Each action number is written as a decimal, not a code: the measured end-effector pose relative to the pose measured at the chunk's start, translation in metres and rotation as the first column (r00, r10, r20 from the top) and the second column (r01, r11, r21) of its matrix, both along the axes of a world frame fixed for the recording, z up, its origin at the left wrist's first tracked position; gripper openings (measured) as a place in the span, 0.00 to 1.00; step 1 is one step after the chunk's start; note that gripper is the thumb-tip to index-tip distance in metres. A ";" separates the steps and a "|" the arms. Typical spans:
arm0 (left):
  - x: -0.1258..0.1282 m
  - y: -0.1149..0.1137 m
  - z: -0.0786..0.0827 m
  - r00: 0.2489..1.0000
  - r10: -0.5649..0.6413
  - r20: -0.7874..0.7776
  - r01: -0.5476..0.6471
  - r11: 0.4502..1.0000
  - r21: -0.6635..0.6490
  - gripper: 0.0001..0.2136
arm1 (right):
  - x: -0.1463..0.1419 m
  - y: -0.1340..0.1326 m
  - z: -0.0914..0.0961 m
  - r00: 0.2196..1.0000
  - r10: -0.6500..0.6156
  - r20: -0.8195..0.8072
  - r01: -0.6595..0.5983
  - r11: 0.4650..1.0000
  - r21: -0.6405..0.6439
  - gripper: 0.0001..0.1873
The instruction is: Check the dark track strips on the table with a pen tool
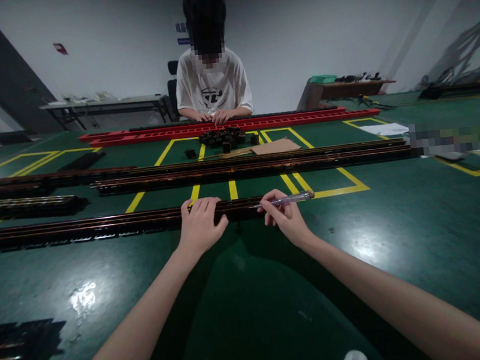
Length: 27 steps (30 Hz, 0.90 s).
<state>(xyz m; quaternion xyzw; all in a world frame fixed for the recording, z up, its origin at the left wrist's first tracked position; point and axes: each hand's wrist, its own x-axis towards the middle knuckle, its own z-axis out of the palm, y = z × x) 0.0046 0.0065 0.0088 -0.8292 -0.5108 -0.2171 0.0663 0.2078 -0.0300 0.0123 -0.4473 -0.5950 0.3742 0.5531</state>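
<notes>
A long dark rail (pixel 100 226) lies across the green floor in front of me. My left hand (pixel 201 224) rests on its right end, fingers curled over the top edge and gripping it. My right hand (pixel 285 216) sits just right of the rail's end and pinches a slim clear-handled screwdriver (pixel 286 200), which points left towards the rail. Farther off, two more long dark rails (pixel 247 165) lie parallel to the first.
A person in a white T-shirt (pixel 213 86) sits opposite, both hands on long red rails (pixel 226 127). Small black parts (pixel 223 137) and a cardboard sheet (pixel 275 146) lie between us. Yellow floor lines (pixel 334 190), tables along the back wall, and stacked dark pieces (pixel 14 351) lower left.
</notes>
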 end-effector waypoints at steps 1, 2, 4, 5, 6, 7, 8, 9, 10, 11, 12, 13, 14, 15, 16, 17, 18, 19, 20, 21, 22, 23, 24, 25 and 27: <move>0.000 0.000 0.000 1.000 0.006 -0.010 -0.006 1.000 0.013 0.18 | 0.000 0.000 0.000 1.000 -0.001 0.002 0.001 1.000 -0.002 0.08; 0.000 0.001 -0.001 1.000 0.010 -0.018 -0.009 1.000 0.026 0.18 | 0.000 0.000 0.001 1.000 -0.003 0.006 0.003 1.000 -0.005 0.08; 0.001 0.001 -0.002 1.000 0.014 -0.027 -0.013 0.999 0.043 0.19 | 0.000 -0.001 0.001 1.000 -0.006 0.011 0.006 1.000 -0.006 0.07; 0.000 0.002 -0.003 0.999 0.016 -0.031 -0.015 0.999 0.047 0.19 | 0.000 -0.001 0.001 1.000 -0.007 0.011 0.007 1.000 -0.005 0.07; 0.000 0.002 -0.003 0.999 0.017 -0.034 -0.016 0.999 0.050 0.19 | 0.000 0.000 0.001 1.000 -0.008 0.010 0.008 1.000 -0.003 0.07; 0.000 0.002 -0.003 0.999 0.019 -0.038 -0.017 0.998 0.052 0.19 | 0.000 0.000 0.000 1.000 -0.008 0.008 0.008 1.000 -0.001 0.08; 0.000 0.002 -0.004 0.999 0.021 -0.042 -0.018 0.998 0.054 0.19 | 0.000 0.000 0.000 1.000 -0.008 0.007 0.008 1.000 0.001 0.08; 0.001 0.002 -0.004 0.999 0.022 -0.045 -0.020 0.998 0.056 0.19 | 0.000 0.000 0.000 1.000 -0.008 0.005 0.008 1.000 0.003 0.08; 0.001 0.002 -0.004 0.999 0.024 -0.047 -0.021 0.998 0.059 0.18 | 0.000 0.000 -0.001 1.000 -0.008 0.004 0.008 1.000 0.003 0.08; 0.001 0.001 -0.005 0.999 0.025 -0.048 -0.022 0.998 0.063 0.18 | 0.000 0.000 -0.001 1.000 -0.009 0.003 0.009 1.000 0.002 0.08; 0.002 0.001 -0.005 0.998 0.028 -0.048 -0.024 0.997 0.069 0.18 | -0.001 0.001 -0.001 1.000 -0.010 0.002 0.010 1.000 0.000 0.08; 0.002 0.001 -0.005 0.998 0.030 -0.049 -0.026 0.997 0.076 0.18 | -0.001 0.001 -0.002 1.000 -0.012 0.001 0.012 1.000 -0.001 0.08; 0.003 0.001 -0.006 0.998 0.032 -0.050 -0.028 0.996 0.082 0.18 | -0.001 0.001 -0.002 1.000 -0.015 0.000 0.015 1.000 -0.001 0.09; 0.003 0.001 -0.006 0.998 0.034 -0.051 -0.029 0.996 0.088 0.18 | -0.001 0.001 -0.002 1.000 -0.017 0.000 0.017 1.000 0.000 0.09; 0.004 0.001 -0.006 0.998 0.035 -0.054 -0.030 0.995 0.093 0.18 | -0.001 0.001 -0.001 1.000 -0.019 0.000 0.019 1.000 0.003 0.09; 0.004 0.001 -0.007 0.998 0.037 -0.055 -0.032 0.995 0.096 0.18 | -0.001 0.001 -0.001 1.000 -0.020 0.002 0.020 1.000 0.005 0.09; 0.004 0.001 -0.007 0.998 0.038 -0.055 -0.032 0.995 0.098 0.18 | -0.001 0.001 -0.001 1.000 -0.021 0.003 0.021 1.000 0.005 0.09; 0.004 0.001 -0.007 0.998 0.039 -0.055 -0.034 0.995 0.097 0.19 | -0.001 0.001 -0.001 1.000 -0.021 0.005 0.020 1.000 0.005 0.08; 0.004 0.001 -0.007 0.998 0.040 -0.056 -0.034 0.995 0.096 0.19 | -0.001 0.001 -0.001 1.000 -0.020 0.006 0.020 1.000 0.004 0.08; 0.004 0.000 -0.007 0.998 0.040 -0.056 -0.035 0.995 0.094 0.19 | -0.001 0.001 -0.001 1.000 -0.020 0.007 0.020 1.000 0.003 0.08; 0.005 0.000 -0.007 0.998 0.041 -0.056 -0.035 0.995 0.092 0.19 | -0.001 0.001 -0.001 1.000 -0.019 0.006 0.019 1.000 0.003 0.08; 0.005 0.000 -0.007 0.998 0.042 -0.056 -0.037 0.995 0.090 0.19 | -0.001 0.001 -0.001 1.000 -0.019 0.005 0.019 1.000 0.003 0.08; 0.005 0.000 -0.006 0.998 0.042 -0.055 -0.037 0.995 0.088 0.18 | -0.001 0.001 -0.001 1.000 -0.019 0.003 0.019 1.000 0.005 0.08; 0.005 -0.001 -0.006 0.998 0.044 -0.053 -0.040 0.995 0.087 0.18 | 0.000 0.001 -0.002 1.000 -0.019 0.001 0.019 1.000 0.006 0.09; 0.005 -0.001 -0.006 0.997 0.052 -0.049 -0.048 0.995 0.083 0.18 | 0.000 0.001 -0.002 1.000 -0.020 -0.005 0.020 1.000 0.002 0.09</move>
